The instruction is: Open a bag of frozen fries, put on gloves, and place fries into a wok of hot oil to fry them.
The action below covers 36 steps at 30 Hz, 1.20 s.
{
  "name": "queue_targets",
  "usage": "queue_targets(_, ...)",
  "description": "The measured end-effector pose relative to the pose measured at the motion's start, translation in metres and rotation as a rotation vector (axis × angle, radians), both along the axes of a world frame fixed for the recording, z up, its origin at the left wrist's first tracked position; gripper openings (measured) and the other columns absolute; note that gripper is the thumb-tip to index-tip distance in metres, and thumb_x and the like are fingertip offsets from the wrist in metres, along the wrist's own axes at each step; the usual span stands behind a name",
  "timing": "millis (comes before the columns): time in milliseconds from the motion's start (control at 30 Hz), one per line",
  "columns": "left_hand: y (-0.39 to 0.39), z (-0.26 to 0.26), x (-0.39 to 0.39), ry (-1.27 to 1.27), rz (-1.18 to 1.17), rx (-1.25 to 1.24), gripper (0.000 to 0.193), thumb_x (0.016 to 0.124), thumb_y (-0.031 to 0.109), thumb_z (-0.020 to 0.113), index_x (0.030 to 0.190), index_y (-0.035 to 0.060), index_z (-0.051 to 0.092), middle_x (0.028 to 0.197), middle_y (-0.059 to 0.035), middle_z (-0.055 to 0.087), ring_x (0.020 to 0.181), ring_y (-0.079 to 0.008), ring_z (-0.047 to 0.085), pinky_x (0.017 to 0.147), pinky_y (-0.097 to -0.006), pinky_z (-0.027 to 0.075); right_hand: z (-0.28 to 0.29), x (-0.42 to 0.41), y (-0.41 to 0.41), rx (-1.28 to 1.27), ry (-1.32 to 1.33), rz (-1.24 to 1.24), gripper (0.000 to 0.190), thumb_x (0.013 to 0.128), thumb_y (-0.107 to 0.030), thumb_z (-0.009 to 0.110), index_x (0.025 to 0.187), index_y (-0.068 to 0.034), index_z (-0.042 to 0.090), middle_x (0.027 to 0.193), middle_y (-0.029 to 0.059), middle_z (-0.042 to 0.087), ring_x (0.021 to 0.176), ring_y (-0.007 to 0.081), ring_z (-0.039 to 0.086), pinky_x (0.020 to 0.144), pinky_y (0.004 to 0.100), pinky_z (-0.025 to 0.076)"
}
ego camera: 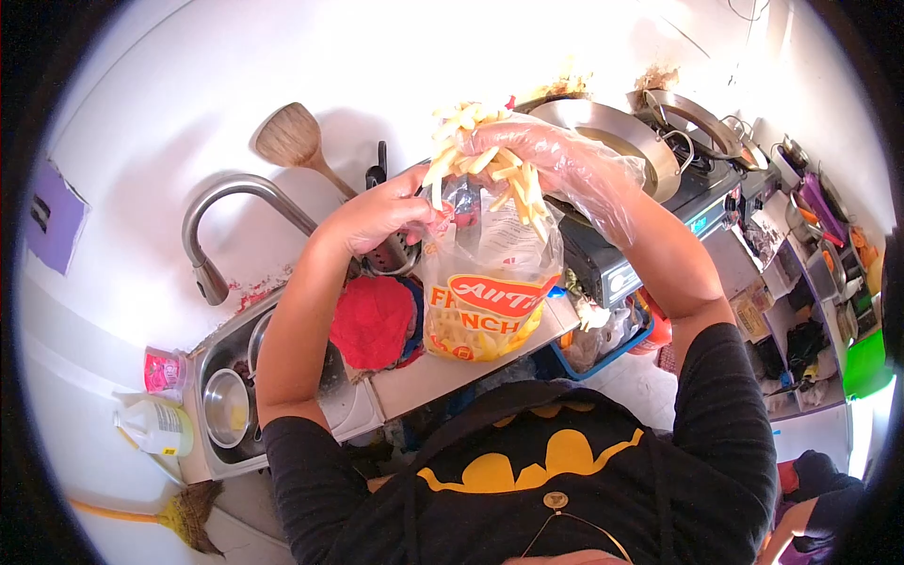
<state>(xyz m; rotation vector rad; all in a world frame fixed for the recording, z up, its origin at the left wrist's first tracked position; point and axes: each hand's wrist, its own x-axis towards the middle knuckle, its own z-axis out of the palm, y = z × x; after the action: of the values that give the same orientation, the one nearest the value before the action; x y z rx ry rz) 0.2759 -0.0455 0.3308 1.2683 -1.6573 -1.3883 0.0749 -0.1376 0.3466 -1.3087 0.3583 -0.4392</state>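
A clear plastic bag of French fries point(487, 282) with red and orange print stands upright on the counter, its mouth open. My left hand point(392, 212) grips the bag's rim on its left side. Just above the mouth, my right hand point(522, 145), in a clear plastic glove, is closed around a large bunch of pale fries point(487, 159). Several fries hang down over the opening. More fries show through the lower part of the bag. The glove and fries hide my right fingertips.
Right of the bag, a pan point(621, 138) holding liquid sits on a black stove point(614, 261). A red cloth point(374, 321) lies to the left, near a sink point(339, 409) with a metal bowl point(227, 408) and curved faucet point(244, 185). Another person's arm point(791, 526) shows at lower right.
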Motion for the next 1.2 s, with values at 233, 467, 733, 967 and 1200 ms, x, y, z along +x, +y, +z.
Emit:
queue_targets(233, -0.001, 0.001, 0.001, -0.030, -0.036, 0.018, 0.061, 0.077, 0.010, 0.050, 0.137, 0.0097, 0.035, 0.086, -0.0038, 0.057, 0.071, -0.0079, 0.052, 0.055, -0.0218, 0.039, 0.018, -0.004, -0.026, -0.008, -0.143, -0.075, 0.025, 0.076, -0.019, 0.067, 0.094, -0.005, 0.058, 0.080, 0.0052, 0.061, 0.061, 0.0115, 0.058, 0.048, 0.0242, 0.047)
queue_targets(467, 0.000, 0.002, -0.002, -0.076, 0.000, -0.010, 0.065, 0.075, 0.007, 0.047, 0.139, 0.0089, 0.032, 0.119, -0.0053, 0.052, 0.067, -0.0066, 0.050, 0.052, -0.0208, 0.039, 0.036, -0.063, -0.100, -0.083, -0.150, -0.255, 0.023, 0.080, -0.019, 0.065, 0.092, -0.002, 0.056, 0.075, 0.0053, 0.060, 0.058, 0.0102, 0.056, 0.042, 0.0182, 0.045)
queue_targets(733, 0.006, 0.003, 0.002, -0.085, 0.001, -0.022, 0.067, 0.075, 0.005, 0.047, 0.140, 0.0114, 0.030, 0.135, -0.0025, 0.041, 0.066, -0.0066, 0.050, 0.051, -0.0205, 0.040, -0.011, -0.125, -0.166, -0.213, 0.257, -0.544, 0.032, 0.081, -0.026, 0.065, 0.100, -0.001, 0.060, 0.074, 0.0063, 0.060, 0.057, 0.0090, 0.055, 0.052, 0.0225, 0.052)
queue_targets(967, 0.020, 0.011, 0.003, -0.058, -0.047, -0.080, 0.063, 0.074, 0.001, 0.044, 0.136, 0.0093, 0.036, 0.126, -0.0047, 0.047, 0.061, -0.0058, 0.045, 0.048, -0.0193, 0.036, -0.062, -0.135, -0.203, -0.730, 0.849, -0.494, 0.037, 0.072, -0.017, 0.069, 0.107, -0.008, 0.061, 0.090, 0.0078, 0.064, 0.073, 0.0146, 0.057, 0.062, 0.0281, 0.047)
queue_targets(1200, 0.065, 0.003, 0.020, -0.127, 0.032, -0.247, 0.057, 0.068, -0.008, 0.036, 0.122, 0.0033, 0.052, 0.108, -0.0071, 0.051, 0.056, -0.0061, 0.044, 0.049, -0.0191, 0.036, -0.054, -0.125, -0.204, -0.968, 1.158, -0.373, 0.049, 0.066, -0.017, 0.062, 0.114, -0.007, 0.058, 0.109, 0.0129, 0.061, 0.102, 0.0234, 0.054, 0.088, 0.0319, 0.041)
